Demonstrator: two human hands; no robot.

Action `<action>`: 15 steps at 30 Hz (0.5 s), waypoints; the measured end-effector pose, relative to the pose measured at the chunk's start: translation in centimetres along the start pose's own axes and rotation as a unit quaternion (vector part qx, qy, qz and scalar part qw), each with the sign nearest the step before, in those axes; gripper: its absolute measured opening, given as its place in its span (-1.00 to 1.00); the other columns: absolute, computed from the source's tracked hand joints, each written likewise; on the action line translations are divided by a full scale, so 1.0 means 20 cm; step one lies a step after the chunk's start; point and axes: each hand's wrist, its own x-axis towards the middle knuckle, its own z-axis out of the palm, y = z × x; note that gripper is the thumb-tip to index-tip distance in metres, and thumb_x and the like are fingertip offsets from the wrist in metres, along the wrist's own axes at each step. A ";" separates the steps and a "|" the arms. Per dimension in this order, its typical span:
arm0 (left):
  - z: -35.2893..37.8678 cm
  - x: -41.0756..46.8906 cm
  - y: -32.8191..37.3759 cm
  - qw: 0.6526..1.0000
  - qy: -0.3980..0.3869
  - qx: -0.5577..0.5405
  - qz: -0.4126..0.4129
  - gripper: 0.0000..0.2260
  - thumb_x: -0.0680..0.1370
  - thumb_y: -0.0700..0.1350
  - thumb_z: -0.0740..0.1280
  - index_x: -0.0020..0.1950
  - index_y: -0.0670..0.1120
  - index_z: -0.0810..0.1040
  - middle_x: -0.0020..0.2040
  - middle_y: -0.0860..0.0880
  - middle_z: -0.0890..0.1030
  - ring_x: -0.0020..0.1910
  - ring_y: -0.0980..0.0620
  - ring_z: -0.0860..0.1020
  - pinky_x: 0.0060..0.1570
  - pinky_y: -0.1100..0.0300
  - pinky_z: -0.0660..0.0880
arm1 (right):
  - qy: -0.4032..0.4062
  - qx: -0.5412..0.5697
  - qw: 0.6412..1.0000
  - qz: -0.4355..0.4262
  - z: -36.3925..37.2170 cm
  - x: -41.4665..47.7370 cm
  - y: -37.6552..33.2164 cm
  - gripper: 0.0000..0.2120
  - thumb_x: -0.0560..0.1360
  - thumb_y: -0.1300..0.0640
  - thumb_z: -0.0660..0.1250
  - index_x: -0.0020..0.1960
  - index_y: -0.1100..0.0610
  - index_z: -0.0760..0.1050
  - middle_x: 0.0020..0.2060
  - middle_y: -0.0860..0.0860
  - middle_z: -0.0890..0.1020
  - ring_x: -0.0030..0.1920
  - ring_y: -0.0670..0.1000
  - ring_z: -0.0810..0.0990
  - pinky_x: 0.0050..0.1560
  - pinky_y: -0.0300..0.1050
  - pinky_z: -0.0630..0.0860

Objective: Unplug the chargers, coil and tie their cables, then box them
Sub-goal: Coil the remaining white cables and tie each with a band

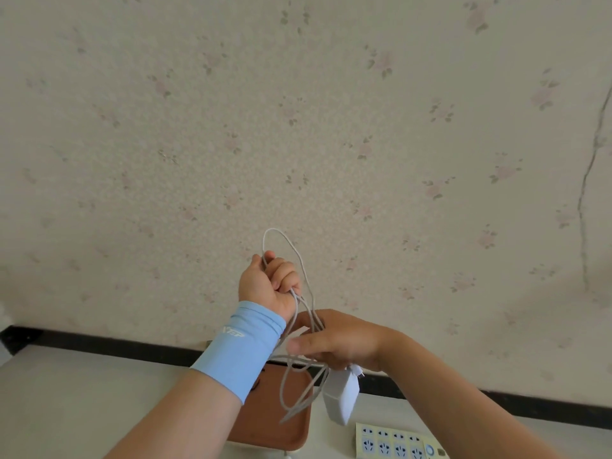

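From my remote view, the left hand, wearing a light blue wrist sleeve, is raised in front of the flowered wall with its fingers curled into a fist around several strands of the grey cable. One loop of the cable stands up above the fist. The strands run down from the fist to the right hand, which sits lower and just beside the left wrist. I see its thumb stretched out to the left and its fingers closed round the gathered strands. Below the right hand the white charger hangs tilted in the air, clear of the table, and loose loops of cable dangle beside it above the brown tray. A white power strip lies on the table near the tray, at the lower right. A black baseboard runs along the foot of the wall.
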 end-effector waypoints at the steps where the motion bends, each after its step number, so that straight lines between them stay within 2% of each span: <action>1: -0.01 0.00 0.00 1.000 0.004 -0.015 0.006 -0.58 0.69 0.09 0.01 -0.26 -0.08 0.39 -0.56 0.07 0.21 -0.69 0.14 0.18 -0.71 0.33 0.07 | 0.010 0.001 1.000 -0.002 0.01 0.01 0.00 -0.75 0.52 -0.08 0.46 -0.04 0.11 0.56 -0.45 -0.01 0.37 -0.47 -0.05 0.28 -0.43 -0.21 0.26; 4: -0.01 -0.01 0.00 1.000 0.002 -0.025 -0.009 -0.58 0.69 0.08 0.04 -0.27 -0.09 0.40 -0.56 0.06 0.23 -0.69 0.14 0.21 -0.71 0.34 0.10 | 0.032 0.004 0.999 -0.005 0.03 0.02 0.01 -0.71 0.57 -0.06 0.40 -0.25 0.07 0.54 -0.48 -0.04 0.38 -0.48 -0.04 0.24 -0.41 -0.18 0.23; 6: 0.01 -0.01 0.02 1.000 0.000 0.005 -0.020 -0.59 0.68 0.08 0.05 -0.26 -0.09 0.41 -0.55 0.07 0.24 -0.67 0.14 0.23 -0.70 0.34 0.14 | 0.012 0.023 1.000 0.001 0.02 0.01 -0.01 -0.78 0.61 0.04 0.34 -0.18 0.04 0.63 -0.49 -0.08 0.44 -0.50 -0.05 0.22 -0.41 -0.17 0.18; 9: 0.04 -0.02 0.07 0.991 0.012 0.135 -0.016 -0.62 0.67 0.07 0.10 -0.23 -0.10 0.44 -0.52 0.05 0.35 -0.58 0.11 0.37 -0.60 0.35 0.34 | 0.020 0.036 0.998 0.036 -0.01 0.01 0.00 -0.79 0.59 0.07 0.26 -0.12 0.13 0.60 -0.55 0.02 0.30 -0.50 0.00 0.13 -0.40 -0.09 0.11; 11: 0.04 -0.04 0.09 0.973 0.014 0.231 -0.006 -0.61 0.67 0.06 0.13 -0.16 -0.17 0.54 -0.39 -0.06 0.55 -0.36 -0.01 0.57 -0.37 0.21 0.60 | 0.043 0.061 0.996 0.046 -0.02 0.01 0.02 -0.76 0.61 0.08 0.23 -0.11 0.16 0.59 -0.49 0.10 0.39 -0.49 0.00 0.13 -0.40 -0.09 0.11; 13: 0.02 -0.06 0.09 0.949 -0.009 0.314 -0.014 -0.58 0.67 0.06 0.14 -0.01 -0.26 0.59 -0.11 -0.20 0.67 -0.09 -0.13 0.66 -0.09 0.04 0.64 | 0.087 0.127 0.987 0.044 -0.04 0.01 0.04 -0.76 0.62 0.10 0.23 -0.12 0.19 0.59 -0.32 0.21 0.55 -0.49 -0.02 0.15 -0.43 -0.13 0.12; 15: 0.00 -0.07 0.07 0.907 -0.026 0.420 -0.016 -0.62 0.66 0.02 0.18 0.11 -0.29 0.57 0.04 -0.25 0.68 0.02 -0.16 0.66 0.05 0.01 0.61 | 0.137 0.201 0.969 0.033 -0.08 0.00 0.04 -0.77 0.65 0.17 0.21 -0.11 0.20 0.56 -0.20 0.19 0.67 -0.48 -0.04 0.19 -0.46 -0.17 0.11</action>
